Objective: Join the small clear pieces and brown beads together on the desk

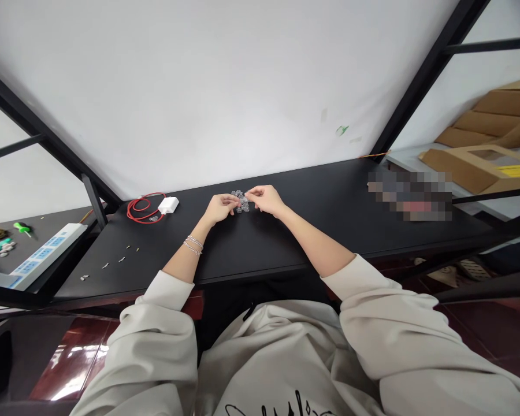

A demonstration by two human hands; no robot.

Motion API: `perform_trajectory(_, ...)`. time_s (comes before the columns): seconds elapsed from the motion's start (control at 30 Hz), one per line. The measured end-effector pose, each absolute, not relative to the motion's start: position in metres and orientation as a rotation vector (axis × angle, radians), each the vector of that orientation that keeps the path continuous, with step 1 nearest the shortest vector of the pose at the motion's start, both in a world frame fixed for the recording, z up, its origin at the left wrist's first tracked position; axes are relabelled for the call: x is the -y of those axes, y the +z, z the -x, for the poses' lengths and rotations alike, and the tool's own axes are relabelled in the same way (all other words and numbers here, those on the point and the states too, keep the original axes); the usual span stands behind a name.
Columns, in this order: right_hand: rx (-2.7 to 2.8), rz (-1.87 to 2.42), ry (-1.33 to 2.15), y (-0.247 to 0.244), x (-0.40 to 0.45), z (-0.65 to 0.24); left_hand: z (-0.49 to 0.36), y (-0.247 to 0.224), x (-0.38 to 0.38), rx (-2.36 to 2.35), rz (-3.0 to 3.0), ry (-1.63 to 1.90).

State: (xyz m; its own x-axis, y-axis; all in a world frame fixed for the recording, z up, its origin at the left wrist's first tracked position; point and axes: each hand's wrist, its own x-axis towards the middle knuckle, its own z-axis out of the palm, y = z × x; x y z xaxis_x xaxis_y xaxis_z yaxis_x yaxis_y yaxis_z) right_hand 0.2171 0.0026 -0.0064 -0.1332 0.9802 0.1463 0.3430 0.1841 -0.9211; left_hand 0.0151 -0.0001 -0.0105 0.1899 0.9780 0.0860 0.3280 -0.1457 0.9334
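Note:
My left hand (220,208) and my right hand (265,199) meet over the black tabletop (260,242), near its far edge. Between their fingertips is a small cluster of clear, glinting pieces (241,201). Both hands pinch it from opposite sides, and the fingers hide part of it. I cannot tell exactly what the pieces are. Thin silver bracelets (193,245) circle my left wrist.
A red cable (141,208) runs into a white charger (168,204) at the left. Several tiny parts (121,259) lie nearer the front left edge. Further left are a power strip (39,257) and a green-handled screwdriver (22,229). Cardboard packaging (481,167) sits at the right.

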Motion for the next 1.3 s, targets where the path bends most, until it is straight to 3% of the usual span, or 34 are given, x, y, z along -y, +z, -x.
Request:
perform_trajectory(1.1, 1.510, 1.336, 1.098, -0.0036, -0.0010, -0.2159, -0.0174, -0.0091, 0.0009, -1.288, -1.618, 1.010)
perform_trajectory(1.3, 1.580, 1.413, 0.908, -0.0009, -0.0024, -0.2214, -0.0150, -0.0146, -0.0052, -1.361, -1.600, 1.058)
